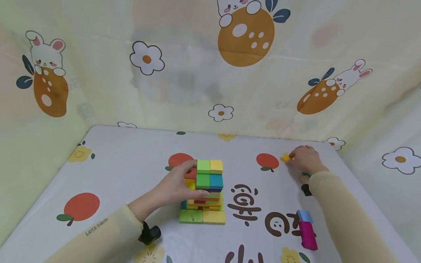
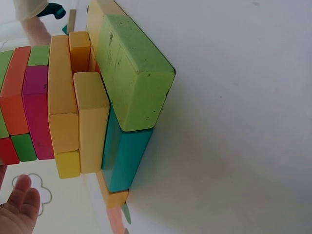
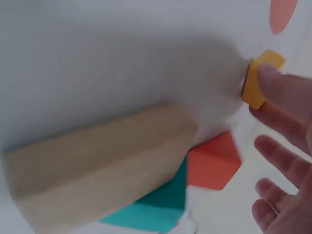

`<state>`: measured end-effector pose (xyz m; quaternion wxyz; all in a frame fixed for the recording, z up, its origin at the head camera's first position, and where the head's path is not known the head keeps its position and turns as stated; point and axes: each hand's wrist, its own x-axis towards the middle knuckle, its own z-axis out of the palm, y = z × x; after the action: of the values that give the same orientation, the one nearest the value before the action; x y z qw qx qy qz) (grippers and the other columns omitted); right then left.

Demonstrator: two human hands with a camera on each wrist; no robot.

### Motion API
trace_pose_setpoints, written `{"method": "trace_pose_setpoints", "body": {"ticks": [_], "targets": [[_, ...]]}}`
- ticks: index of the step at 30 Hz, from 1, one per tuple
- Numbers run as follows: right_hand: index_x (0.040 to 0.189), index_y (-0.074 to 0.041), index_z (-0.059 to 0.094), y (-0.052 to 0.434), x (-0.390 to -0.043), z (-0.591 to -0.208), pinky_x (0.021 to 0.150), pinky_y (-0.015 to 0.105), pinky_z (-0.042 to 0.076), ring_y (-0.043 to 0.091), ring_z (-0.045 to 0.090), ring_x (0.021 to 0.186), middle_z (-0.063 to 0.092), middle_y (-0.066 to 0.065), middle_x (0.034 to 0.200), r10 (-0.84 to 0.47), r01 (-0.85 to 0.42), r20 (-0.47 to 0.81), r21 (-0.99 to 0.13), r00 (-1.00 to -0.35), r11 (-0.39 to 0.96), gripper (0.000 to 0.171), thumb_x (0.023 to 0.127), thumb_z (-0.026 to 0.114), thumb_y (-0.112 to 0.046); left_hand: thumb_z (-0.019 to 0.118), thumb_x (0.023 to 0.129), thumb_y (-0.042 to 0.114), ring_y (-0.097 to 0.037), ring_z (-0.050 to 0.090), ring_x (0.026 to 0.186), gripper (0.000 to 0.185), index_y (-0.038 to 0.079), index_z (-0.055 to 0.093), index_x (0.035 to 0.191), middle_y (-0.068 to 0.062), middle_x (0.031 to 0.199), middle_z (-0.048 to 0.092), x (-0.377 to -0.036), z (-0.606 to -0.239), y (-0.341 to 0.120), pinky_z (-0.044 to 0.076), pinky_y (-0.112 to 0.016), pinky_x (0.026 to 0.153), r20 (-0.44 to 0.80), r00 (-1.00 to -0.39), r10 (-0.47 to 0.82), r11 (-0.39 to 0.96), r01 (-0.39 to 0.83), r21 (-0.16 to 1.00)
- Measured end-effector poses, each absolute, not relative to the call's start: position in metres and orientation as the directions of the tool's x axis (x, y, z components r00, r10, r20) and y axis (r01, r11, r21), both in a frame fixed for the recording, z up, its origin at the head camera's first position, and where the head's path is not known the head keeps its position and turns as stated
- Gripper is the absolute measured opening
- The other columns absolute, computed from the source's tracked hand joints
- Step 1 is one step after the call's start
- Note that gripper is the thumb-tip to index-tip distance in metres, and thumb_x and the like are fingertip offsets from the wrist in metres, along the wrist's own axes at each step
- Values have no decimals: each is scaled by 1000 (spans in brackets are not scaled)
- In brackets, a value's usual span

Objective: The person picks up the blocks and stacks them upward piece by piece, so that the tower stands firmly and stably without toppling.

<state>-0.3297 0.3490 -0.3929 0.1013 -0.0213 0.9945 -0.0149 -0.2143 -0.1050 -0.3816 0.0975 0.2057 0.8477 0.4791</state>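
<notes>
A block tower (image 1: 209,181) of several coloured wooden layers stands on the table, with a wide light-green and pale-yellow base. My left hand (image 1: 174,186) holds the tower's upper part from the left, the thumb laid across its front and the other fingers partly hidden behind. In the left wrist view, curled fingertips (image 2: 22,197) show beside the upper layers. At the far right, my right hand (image 1: 307,159) pinches a small yellow block (image 3: 258,80) between thumb and forefinger, low over the table. Its other fingers are loosely bent.
Near the right hand lie a plain wooden block (image 3: 102,161), a teal block (image 3: 156,207) and a red block (image 3: 214,161). A light-blue block (image 1: 305,216) and a magenta block (image 1: 308,236) lie by the right forearm. A printed cloth wall (image 1: 184,91) rises behind the table.
</notes>
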Motion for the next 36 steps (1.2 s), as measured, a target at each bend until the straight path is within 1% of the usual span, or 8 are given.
{"method": "trace_pose_setpoints", "body": {"ticks": [4, 8, 10, 14, 20, 23, 29, 36], "targets": [[115, 4, 73, 324, -319, -392, 107, 70, 39, 53, 46, 123, 65, 28, 123, -125, -105, -215, -101, -969, 989, 35, 91, 73, -22, 88, 80, 34, -36, 54, 133, 68, 13, 56, 136, -3, 128, 64, -215, -382, -104, 48, -58, 109, 30, -896, 443, 465, 258, 847], [113, -3, 76, 288, -294, -390, 102, 63, 46, 43, 56, 115, 71, 19, 117, -291, -260, -189, -175, -938, 950, 30, 88, 77, -20, 88, 80, 33, -36, 54, 132, 68, 12, 56, 136, -3, 128, 64, -214, -382, -105, 48, -58, 110, 41, -893, 449, 458, 269, 847], [111, -5, 77, 271, -279, -390, 101, 61, 49, 39, 57, 114, 72, 15, 115, -353, -316, -171, -211, -920, 925, 28, 86, 79, -18, 88, 80, 32, -35, 55, 132, 67, 12, 56, 136, -3, 128, 64, -214, -381, -105, 48, -58, 110, 47, -891, 451, 454, 275, 848], [107, -10, 78, 249, -252, -393, 103, 63, 49, 38, 57, 119, 71, 11, 113, -424, -380, -139, -260, -895, 888, 23, 84, 81, -17, 88, 80, 32, -36, 55, 132, 68, 12, 56, 136, -4, 128, 64, -214, -381, -105, 47, -58, 111, 50, -889, 454, 449, 277, 849], [109, -17, 78, 235, -222, -395, 104, 64, 47, 38, 53, 125, 70, 4, 114, -443, -381, -155, -313, -883, 870, 27, 83, 84, -20, 88, 80, 32, -37, 54, 133, 68, 12, 56, 137, -4, 129, 64, -213, -380, -104, 47, -58, 111, 47, -889, 456, 449, 276, 850], [111, -19, 77, 234, -212, -394, 107, 68, 42, 41, 49, 132, 69, 2, 115, -456, -384, -175, -334, -873, 861, 28, 84, 83, -20, 88, 80, 32, -37, 54, 133, 67, 12, 57, 136, -4, 128, 64, -213, -381, -104, 47, -58, 111, 50, -889, 456, 451, 279, 847], [113, -20, 75, 235, -204, -395, 110, 69, 39, 43, 47, 137, 70, 4, 120, -444, -374, -164, -332, -881, 866, 29, 85, 83, -22, 89, 79, 33, -37, 54, 133, 65, 13, 58, 133, -2, 126, 64, -213, -381, -104, 46, -58, 112, 39, -894, 446, 458, 266, 848], [107, -19, 75, 239, -201, -401, 110, 70, 38, 43, 49, 136, 70, 5, 118, -427, -366, -117, -344, -897, 864, 23, 85, 83, -22, 89, 80, 33, -37, 54, 133, 65, 13, 58, 133, -3, 127, 64, -214, -382, -103, 46, -58, 112, 50, -891, 452, 455, 278, 846]]}}
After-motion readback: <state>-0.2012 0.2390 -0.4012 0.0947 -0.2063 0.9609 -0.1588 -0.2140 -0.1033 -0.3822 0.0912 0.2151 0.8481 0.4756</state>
